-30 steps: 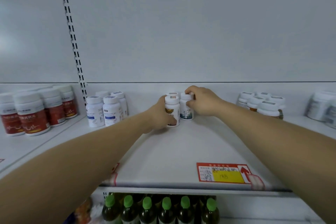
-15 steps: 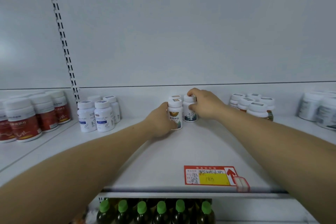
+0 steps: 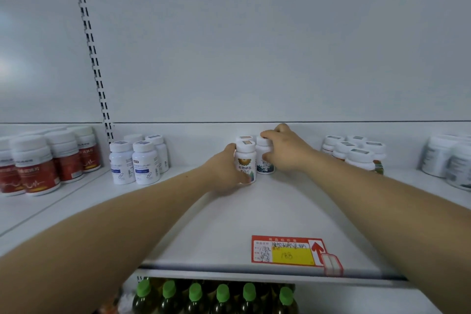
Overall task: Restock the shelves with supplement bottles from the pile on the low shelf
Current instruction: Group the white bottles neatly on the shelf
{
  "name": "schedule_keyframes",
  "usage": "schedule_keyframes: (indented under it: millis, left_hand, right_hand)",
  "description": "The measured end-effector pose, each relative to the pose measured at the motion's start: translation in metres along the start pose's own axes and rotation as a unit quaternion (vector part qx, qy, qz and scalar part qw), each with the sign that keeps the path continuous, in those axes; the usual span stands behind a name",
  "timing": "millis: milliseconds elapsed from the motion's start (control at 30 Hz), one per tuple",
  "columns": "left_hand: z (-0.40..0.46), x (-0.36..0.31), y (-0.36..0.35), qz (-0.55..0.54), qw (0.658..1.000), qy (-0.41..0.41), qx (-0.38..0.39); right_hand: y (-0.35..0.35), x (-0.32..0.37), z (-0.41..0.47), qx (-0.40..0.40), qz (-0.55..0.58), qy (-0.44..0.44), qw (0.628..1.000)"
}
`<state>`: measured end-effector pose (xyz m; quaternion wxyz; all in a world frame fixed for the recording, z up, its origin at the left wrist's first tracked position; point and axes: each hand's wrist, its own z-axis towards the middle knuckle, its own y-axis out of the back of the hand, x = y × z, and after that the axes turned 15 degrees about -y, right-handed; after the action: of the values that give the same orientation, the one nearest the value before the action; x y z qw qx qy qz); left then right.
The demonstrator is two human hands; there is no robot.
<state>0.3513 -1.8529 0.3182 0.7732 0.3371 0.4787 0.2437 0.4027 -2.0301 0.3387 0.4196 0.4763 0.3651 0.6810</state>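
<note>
Head view: L hand (image 3: 224, 171) fingers wrap round white plastic bottle (image 3: 245, 162), R hand (image 3: 286, 150) grips its neighbour (image 3: 263, 158).

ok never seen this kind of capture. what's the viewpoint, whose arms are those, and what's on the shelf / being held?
There is no robot: one wide-angle camera on a person's head looks forward and down, so both bare arms are the wearer's. The white shelf carries small groups of white-capped supplement bottles. The left hand grips the front bottle, with an orange and green label. The right hand holds the bottle beside it from the top and side. A third cap shows behind them. Red-label bottles stand far left, blue-label bottles nearer the middle, more groups right. A red and yellow price tag lies near the front edge; green-capped bottles stand below.
</note>
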Motion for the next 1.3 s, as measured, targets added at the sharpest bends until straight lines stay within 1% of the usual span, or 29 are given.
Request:
schedule_keyframes:
  millis: [67,133,200,300,400,467,600,700,833,933,1067,1133,1233,1300]
  left_hand:
    - [-0.002,-0.003,0.008,0.011,1.000,0.018,0.009]
    - [-0.008,-0.006,0.018,0.059,0.998,0.021,0.013]
    - [-0.019,-0.010,0.032,0.121,0.993,0.007,0.014]
    - [-0.043,-0.011,0.054,0.193,0.981,-0.013,0.005]
    - [-0.071,-0.005,0.076,0.262,0.965,-0.019,-0.018]
    - [-0.088,0.005,0.093,0.278,0.960,-0.011,-0.035]
    - [-0.118,0.038,0.133,0.264,0.963,0.014,-0.051]
    - [-0.135,0.069,0.160,0.248,0.966,0.042,-0.059]
    - [-0.140,0.113,0.188,0.198,0.976,0.083,-0.038]
    - [-0.133,0.134,0.196,0.181,0.981,0.071,-0.018]
    - [-0.117,0.143,0.187,0.070,0.997,0.037,0.001]
    - [-0.113,0.145,0.179,0.041,0.999,0.007,0.003]
    - [-0.108,0.150,0.174,0.064,0.998,-0.013,-0.012]
    - [-0.104,0.152,0.175,0.077,0.997,0.002,-0.022]
  right_hand:
    - [0.012,0.004,0.003,0.005,0.015,-0.010,1.000]
    - [0.027,0.011,0.008,-0.016,0.036,-0.012,0.999]
    - [0.039,0.024,0.011,-0.029,0.053,0.002,0.998]
    - [0.046,0.051,0.013,-0.034,0.040,0.035,0.998]
    - [0.038,0.085,0.007,-0.005,0.042,0.062,0.997]
    - [0.027,0.109,0.002,0.019,0.025,0.084,0.996]
    - [0.000,0.156,-0.006,0.047,-0.024,0.123,0.991]
    - [-0.018,0.186,-0.010,0.074,-0.040,0.111,0.990]
    - [-0.042,0.218,-0.012,0.095,-0.044,0.086,0.991]
    - [-0.057,0.232,-0.015,0.100,-0.024,0.055,0.993]
    - [-0.069,0.238,-0.024,0.066,0.012,0.027,0.997]
    - [-0.072,0.238,-0.026,0.045,0.026,0.025,0.998]
    - [-0.073,0.239,-0.027,0.034,0.030,0.024,0.999]
    - [-0.074,0.239,-0.024,0.033,0.027,0.028,0.999]
